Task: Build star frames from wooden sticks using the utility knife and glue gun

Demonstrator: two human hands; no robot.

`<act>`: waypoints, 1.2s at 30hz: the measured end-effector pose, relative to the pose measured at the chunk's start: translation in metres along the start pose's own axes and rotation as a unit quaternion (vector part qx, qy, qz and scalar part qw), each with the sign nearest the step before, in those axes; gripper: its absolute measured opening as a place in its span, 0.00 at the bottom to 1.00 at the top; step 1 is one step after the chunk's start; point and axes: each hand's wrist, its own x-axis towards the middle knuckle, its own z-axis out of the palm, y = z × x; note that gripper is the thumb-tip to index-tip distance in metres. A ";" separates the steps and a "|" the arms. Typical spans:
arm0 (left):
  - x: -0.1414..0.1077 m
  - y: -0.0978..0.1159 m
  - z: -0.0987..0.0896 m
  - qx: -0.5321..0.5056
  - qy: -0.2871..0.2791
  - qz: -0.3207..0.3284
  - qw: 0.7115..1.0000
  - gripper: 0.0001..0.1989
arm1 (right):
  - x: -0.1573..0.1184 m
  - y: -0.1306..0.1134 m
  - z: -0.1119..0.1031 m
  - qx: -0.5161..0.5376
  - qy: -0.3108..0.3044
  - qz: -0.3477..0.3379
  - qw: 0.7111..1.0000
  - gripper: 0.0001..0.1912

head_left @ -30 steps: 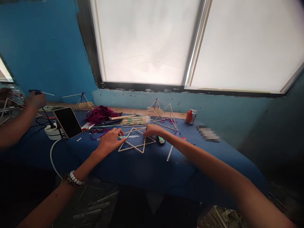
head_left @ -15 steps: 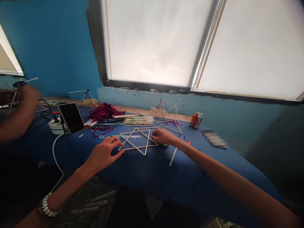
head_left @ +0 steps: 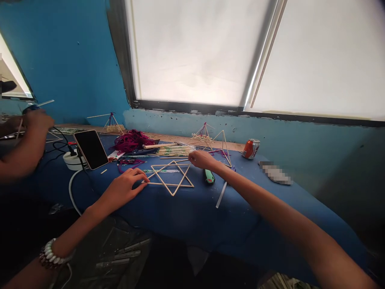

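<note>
A blue cloth (head_left: 192, 216) covers the table beneath a white-paned window (head_left: 195, 52) in a blue wall (head_left: 66, 60). A flat star of thin wooden sticks (head_left: 168, 184) lies on it; the left hand (head_left: 126, 188), loosely curved, touches its left tip, and the bunched right hand (head_left: 202, 159) reaches its upper right tip, whether gripping it cannot be told.

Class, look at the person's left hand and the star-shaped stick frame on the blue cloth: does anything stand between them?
Nothing visible does. The left hand already reaches the left corner of the star-shaped stick frame, with its fingertips at that corner, so no object lies between them.
</note>
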 end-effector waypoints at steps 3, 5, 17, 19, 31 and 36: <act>0.001 0.006 0.001 -0.003 0.005 0.011 1.000 0.15 | 0.024 0.003 0.009 -0.011 -0.025 -0.006 1.000 0.16; 0.002 0.012 0.002 -0.004 0.002 0.022 1.000 0.15 | 0.035 0.002 0.012 -0.009 -0.037 -0.010 0.999 0.16; 0.003 0.019 0.012 -0.014 -0.012 0.003 1.000 0.12 | 0.043 0.017 0.012 -0.125 -0.032 -0.041 0.991 0.15; 0.003 0.021 0.011 -0.021 -0.007 0.008 1.000 0.12 | 0.045 0.019 0.014 -0.131 -0.026 -0.027 0.991 0.16; 0.017 0.021 0.023 0.000 0.021 0.031 0.999 0.12 | -0.054 0.045 -0.037 -0.113 0.086 0.024 0.990 0.19; 0.025 0.024 0.028 -0.009 0.031 0.040 0.999 0.16 | -0.146 0.076 -0.049 -0.076 0.066 0.135 0.986 0.18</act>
